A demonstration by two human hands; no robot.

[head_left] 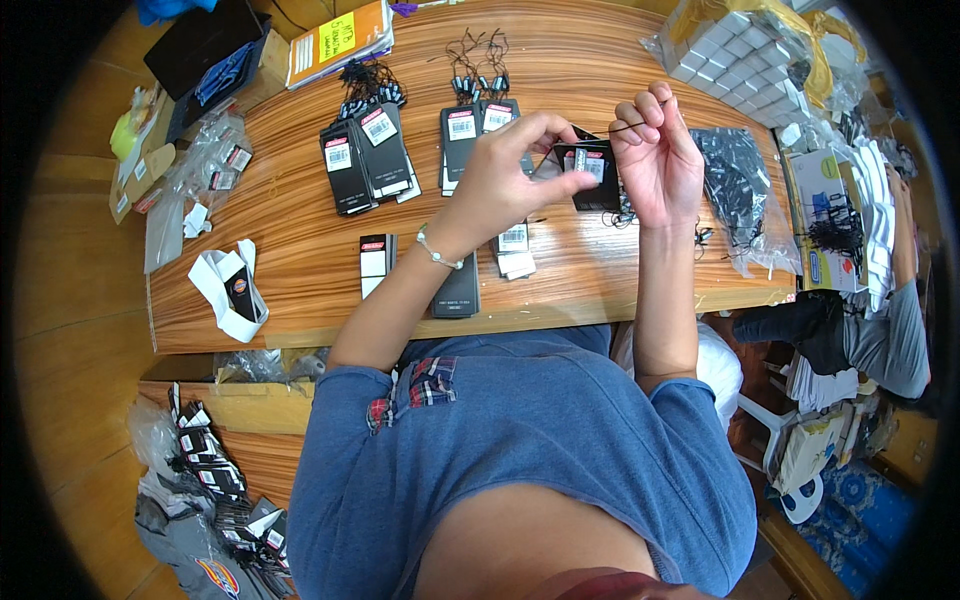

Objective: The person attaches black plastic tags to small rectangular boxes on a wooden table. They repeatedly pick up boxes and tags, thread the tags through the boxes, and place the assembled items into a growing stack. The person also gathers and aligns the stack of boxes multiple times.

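Left hand [500, 165] grips a black tag [590, 170] above the surface [300, 230] | right hand [655, 150] pinches a string [628, 127] at it | we judge strung stacks [365, 155] done, loose tags [460, 290] left.

Your left hand [505, 170] is raised with its fingers curled in a pinch; your right hand [655, 150], just beside it, pinches with fingertips bunched.
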